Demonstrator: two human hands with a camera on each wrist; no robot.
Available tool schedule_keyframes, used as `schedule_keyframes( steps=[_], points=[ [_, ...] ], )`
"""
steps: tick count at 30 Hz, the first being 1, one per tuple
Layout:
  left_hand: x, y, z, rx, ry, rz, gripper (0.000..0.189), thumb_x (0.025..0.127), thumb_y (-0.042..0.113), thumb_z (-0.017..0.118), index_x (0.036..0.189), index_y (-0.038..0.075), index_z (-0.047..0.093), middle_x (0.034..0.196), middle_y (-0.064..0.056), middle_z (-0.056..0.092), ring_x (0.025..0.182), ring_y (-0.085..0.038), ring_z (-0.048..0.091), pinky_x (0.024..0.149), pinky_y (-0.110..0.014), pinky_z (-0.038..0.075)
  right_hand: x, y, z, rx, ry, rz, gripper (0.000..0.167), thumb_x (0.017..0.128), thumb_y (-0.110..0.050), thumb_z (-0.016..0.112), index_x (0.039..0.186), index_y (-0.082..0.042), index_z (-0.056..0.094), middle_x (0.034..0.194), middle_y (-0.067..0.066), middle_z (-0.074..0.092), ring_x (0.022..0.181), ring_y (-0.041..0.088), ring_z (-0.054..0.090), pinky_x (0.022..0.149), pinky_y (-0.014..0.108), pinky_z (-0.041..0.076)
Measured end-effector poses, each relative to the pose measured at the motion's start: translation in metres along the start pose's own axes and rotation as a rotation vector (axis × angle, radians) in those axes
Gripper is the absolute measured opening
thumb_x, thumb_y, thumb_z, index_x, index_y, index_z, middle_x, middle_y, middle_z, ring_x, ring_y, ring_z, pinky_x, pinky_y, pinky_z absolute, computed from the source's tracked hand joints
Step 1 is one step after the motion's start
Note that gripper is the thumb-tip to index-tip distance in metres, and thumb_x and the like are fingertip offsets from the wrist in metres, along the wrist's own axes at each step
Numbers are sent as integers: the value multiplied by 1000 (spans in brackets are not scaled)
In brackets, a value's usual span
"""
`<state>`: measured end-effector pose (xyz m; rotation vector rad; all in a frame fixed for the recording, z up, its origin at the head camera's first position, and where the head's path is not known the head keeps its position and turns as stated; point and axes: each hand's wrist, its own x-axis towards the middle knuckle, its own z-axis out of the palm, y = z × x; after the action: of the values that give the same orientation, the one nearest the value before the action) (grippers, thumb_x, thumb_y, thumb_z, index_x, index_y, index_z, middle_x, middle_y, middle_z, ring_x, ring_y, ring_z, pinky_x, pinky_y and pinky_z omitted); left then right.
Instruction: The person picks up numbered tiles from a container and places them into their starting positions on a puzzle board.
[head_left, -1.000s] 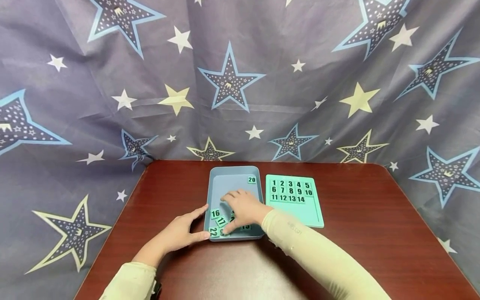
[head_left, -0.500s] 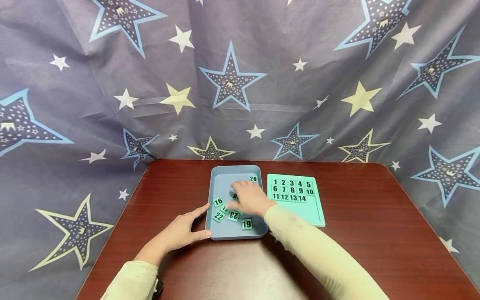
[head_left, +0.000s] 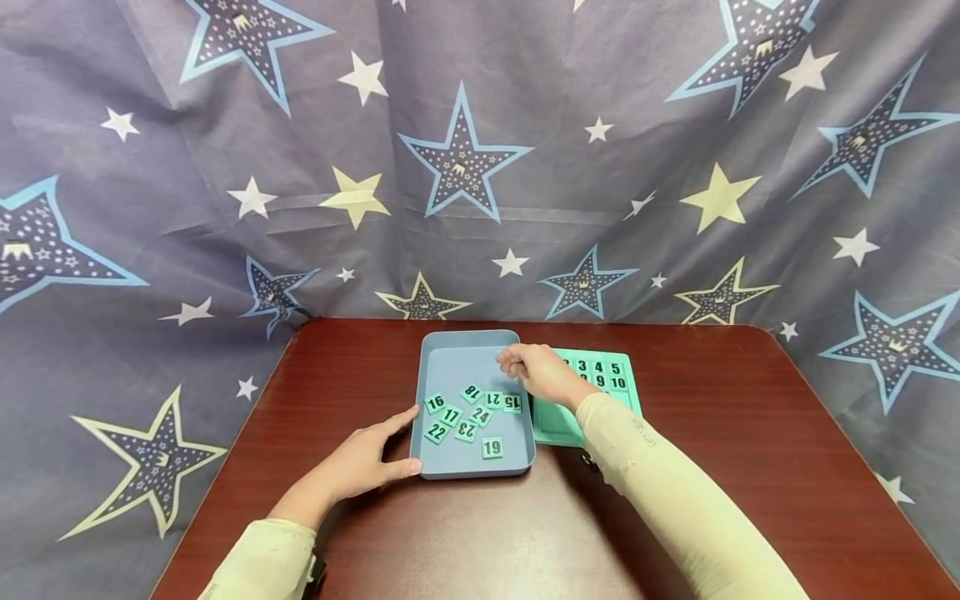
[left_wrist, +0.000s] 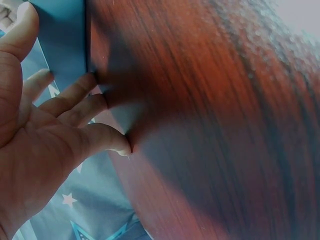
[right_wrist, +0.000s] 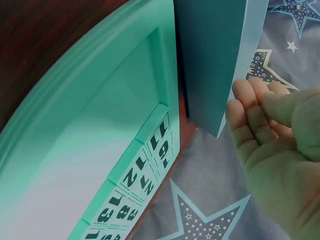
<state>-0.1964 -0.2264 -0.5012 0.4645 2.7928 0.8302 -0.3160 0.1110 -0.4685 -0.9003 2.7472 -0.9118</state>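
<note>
A shallow blue-grey tray point(head_left: 456, 477) stands on the table with loose green number tiles in it, such as tile 19 point(head_left: 492, 447), tile 16 point(head_left: 435, 403) and tile 15 point(head_left: 512, 403). My left hand point(head_left: 362, 463) rests against the tray's left side, thumb and fingers spread. My right hand point(head_left: 546, 372) hovers over the tray's upper right rim, its fingers point(right_wrist: 260, 112) loosely curled, no tile visible among them. Tile 20 is out of sight, the hand covering that corner. Right of the tray lies the green number board point(head_left: 558, 425), partly hidden by my hand and sleeve.
The red-brown wooden table point(head_left: 337, 358) extends around the tray and board. Behind it hangs a grey-purple star-patterned cloth point(head_left: 480, 233). In the right wrist view, the tray side point(right_wrist: 207, 55) stands close against the board point(right_wrist: 100, 105).
My right hand swept the tiles upward and spread them, then lifted away to the tray's upper right. Tiles 15, 18, 21, 23 and 24 now show. The left hand stays at the tray.
</note>
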Motion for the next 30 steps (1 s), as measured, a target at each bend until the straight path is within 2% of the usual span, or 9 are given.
schedule_keyframes(
  steps=[3,7,10,16,24,30],
  points=[
    [-1,0,0,-4,-6,-3,93,92,53,82,168,19,39,161,-17,55,149,-39,53,120,-59,45,-1,2,1,2,-17,4,32,106,6,54,133,1,69,121,15,78,113,28,76,103,40,60],
    [-1,1,0,-11,-6,-9,92,92,50,83,167,19,40,160,-18,55,149,-40,53,119,-60,45,-4,3,1,24,-17,58,33,108,3,52,138,1,65,128,17,75,115,31,76,102,44,60],
    [0,2,0,-5,-1,6,92,92,49,84,167,17,41,158,-19,57,147,-40,55,118,-60,46,-5,4,0,35,40,100,36,109,4,47,142,0,62,133,19,71,111,31,77,100,46,61],
    [0,2,-1,6,-2,17,93,91,50,84,167,16,41,155,-17,60,145,-38,57,117,-59,47,-4,9,-2,50,193,137,37,106,8,47,137,0,64,132,21,72,109,31,78,97,47,62],
    [2,1,-4,-27,-29,11,96,91,52,84,167,17,39,153,-9,64,146,-34,57,119,-58,46,-12,19,-14,65,238,153,35,108,5,46,139,3,62,129,21,72,111,36,75,97,49,60],
    [0,3,-7,-50,-42,-5,95,90,50,85,167,18,39,150,-6,67,146,-33,57,120,-58,44,-28,41,-35,60,282,228,33,111,0,44,139,2,62,129,22,72,114,38,75,97,52,60]
  ],
)
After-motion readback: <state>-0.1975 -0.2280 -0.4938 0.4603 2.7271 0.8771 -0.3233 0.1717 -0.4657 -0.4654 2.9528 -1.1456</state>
